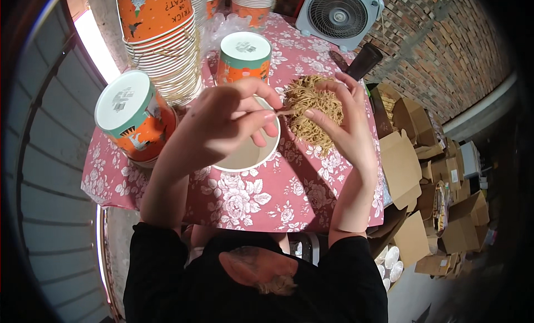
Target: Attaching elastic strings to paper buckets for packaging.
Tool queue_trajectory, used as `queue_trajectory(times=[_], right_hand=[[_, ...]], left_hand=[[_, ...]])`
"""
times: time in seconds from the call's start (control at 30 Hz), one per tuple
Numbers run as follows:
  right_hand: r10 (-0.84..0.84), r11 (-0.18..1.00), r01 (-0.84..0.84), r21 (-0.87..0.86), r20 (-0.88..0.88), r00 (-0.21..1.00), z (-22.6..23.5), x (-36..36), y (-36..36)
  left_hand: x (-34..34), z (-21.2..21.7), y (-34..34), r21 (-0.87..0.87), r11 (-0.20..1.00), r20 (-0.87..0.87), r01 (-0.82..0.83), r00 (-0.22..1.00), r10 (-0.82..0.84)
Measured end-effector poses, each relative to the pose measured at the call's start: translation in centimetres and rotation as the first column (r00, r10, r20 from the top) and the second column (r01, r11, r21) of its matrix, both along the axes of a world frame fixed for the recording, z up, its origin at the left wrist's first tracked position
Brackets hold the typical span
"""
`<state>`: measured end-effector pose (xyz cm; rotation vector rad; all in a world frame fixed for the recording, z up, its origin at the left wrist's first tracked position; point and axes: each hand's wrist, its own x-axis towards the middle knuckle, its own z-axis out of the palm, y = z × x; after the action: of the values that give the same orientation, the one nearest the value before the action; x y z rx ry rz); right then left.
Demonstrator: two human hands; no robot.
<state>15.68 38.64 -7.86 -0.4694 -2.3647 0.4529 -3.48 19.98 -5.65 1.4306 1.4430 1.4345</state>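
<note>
At left an orange bucket [142,128] stands upturned on the worktop [278,220]; next, the left hand [222,120], above a white bucket [245,169], pinches a tan strand [286,112] between the two hands. The strand (probably twisted cord) should be light, pliable and hardly slippery, best gripped near its tip. Beyond lies a tangled pile [311,107], then the right hand [349,120], thumb and fingers spread. The left fingers hide one strand end; whether the right thumb touches it, I cannot tell.

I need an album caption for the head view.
Left hand over an open bucket, right hand by piled tan cords.
</note>
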Motion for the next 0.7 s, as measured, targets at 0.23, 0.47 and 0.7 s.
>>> queue_trajectory(times=[0.23, 0.47, 0.7], right_hand=[[0.329, 0.458, -0.512, -0.727, -0.396, 0.857, -0.2, -2.0, -6.4], [0.320, 0.592, -0.432, -0.681, -0.293, 0.901, 0.0, -1.5, -7.0], [0.283, 0.661, -0.429, -0.616, -0.325, 0.902, 0.5, -1.2, -7.1]], left_hand=[[0.6, -1.3, 0.1, 0.090, 0.995, -0.149, -0.046, 0.987, 0.059], [0.3, -0.1, -0.6, 0.003, 1.000, -0.049, 0.012, 0.999, -0.012], [0.5, 0.1, -0.7, -0.082, 0.996, -0.068, 0.046, 0.996, -0.052]])
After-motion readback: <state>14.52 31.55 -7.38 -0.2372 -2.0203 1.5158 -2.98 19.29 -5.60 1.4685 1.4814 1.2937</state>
